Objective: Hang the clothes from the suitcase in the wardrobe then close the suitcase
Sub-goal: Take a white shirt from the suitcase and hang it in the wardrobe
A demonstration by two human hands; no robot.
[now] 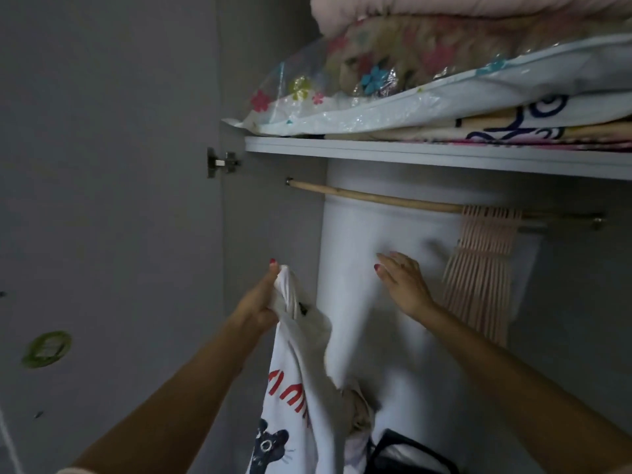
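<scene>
Dim wardrobe (pixel 280 213), rail (pixel 376 198) mid-frame. Left hand (pixel 260 302) grips the white T-shirt (pixel 294 388) bunched, lower centre; right hand (pixel 403 282), fingers straight, empty, reaches toward pink hangers (pixel 482 265). One-handed, the shirt could slip off.

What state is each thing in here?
Left hand: grips the shirt.
Right hand: open, reaching toward the hangers.
Shirt: bunched, not yet hung.
Hangers: empty, bunched on the rod.
Rod: mostly bare.
Shelf: loaded with bedding.
</scene>
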